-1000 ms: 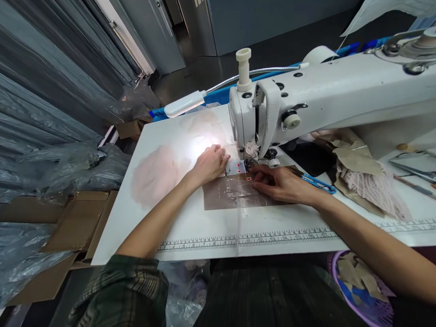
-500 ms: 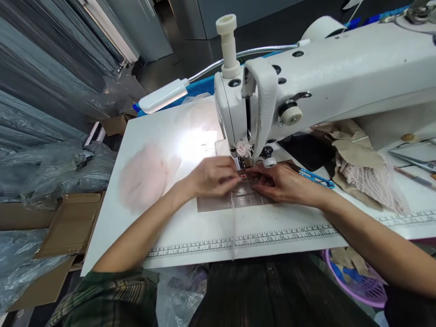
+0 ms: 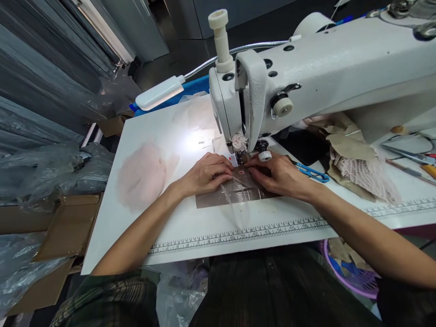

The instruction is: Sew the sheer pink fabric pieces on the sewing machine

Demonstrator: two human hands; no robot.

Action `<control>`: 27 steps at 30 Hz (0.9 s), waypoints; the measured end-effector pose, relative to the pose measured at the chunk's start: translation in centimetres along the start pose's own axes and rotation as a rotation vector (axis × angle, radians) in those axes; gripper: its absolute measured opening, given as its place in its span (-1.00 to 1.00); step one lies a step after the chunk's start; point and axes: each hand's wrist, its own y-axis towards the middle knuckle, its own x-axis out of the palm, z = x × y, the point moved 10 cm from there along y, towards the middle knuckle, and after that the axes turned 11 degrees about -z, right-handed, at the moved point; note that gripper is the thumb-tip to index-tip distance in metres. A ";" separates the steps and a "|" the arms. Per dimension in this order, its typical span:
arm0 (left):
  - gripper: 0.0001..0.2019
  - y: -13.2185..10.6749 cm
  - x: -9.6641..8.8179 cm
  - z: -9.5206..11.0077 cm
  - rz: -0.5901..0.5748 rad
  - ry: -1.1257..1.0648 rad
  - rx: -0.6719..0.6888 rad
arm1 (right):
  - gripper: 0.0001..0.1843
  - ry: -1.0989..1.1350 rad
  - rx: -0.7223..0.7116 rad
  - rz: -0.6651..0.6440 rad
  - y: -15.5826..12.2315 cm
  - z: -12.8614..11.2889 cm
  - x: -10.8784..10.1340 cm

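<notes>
At the needle end of a white sewing machine (image 3: 252, 100), both hands work close to the presser foot (image 3: 240, 159). My left hand (image 3: 207, 175) is on the left of the foot, thumb and fingers pinched on a strip of sheer pale fabric (image 3: 235, 209). On the foot's other side, my right hand (image 3: 279, 175) has its thumb and forefinger closed on the fabric's edge, partly hidden by the fingers. The strip drapes toward the table's front edge over a brown plate (image 3: 211, 201) with a small red mark. A pale ruffled scrap (image 3: 239, 142) hangs by the needle bar.
A round pile of sheer pink fabric (image 3: 141, 177) lies at the left. Blue thread snips (image 3: 311, 172) rest beside my right wrist. Gathered trim (image 3: 361, 170) and scissors (image 3: 402, 152) lie at the right. A lamp (image 3: 160, 93) lights the table; a purple basket (image 3: 354, 281) stands below.
My left hand has lowered its fingers beside the foot and settled on the fabric. The strip's loose end has swung slightly right. The view has shifted a little.
</notes>
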 end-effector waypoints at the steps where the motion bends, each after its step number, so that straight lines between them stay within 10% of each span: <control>1: -0.82 0.0 0.0 0.2 -0.024 0.007 -0.011 | -0.67 0.023 0.002 -0.008 0.0 -0.2 0.0; 11: -0.77 0.3 -0.8 2.3 -0.044 -0.036 -0.040 | -0.74 0.154 -0.002 -0.058 0.3 -2.9 1.7; 21: -0.68 -2.3 0.0 -1.5 -0.034 -0.621 -0.340 | -0.75 0.709 0.113 -0.289 -0.1 -1.3 5.3; 27: -0.77 1.6 -1.8 -3.7 -0.104 0.014 -0.341 | -0.81 0.103 0.268 -0.220 0.2 -1.0 4.9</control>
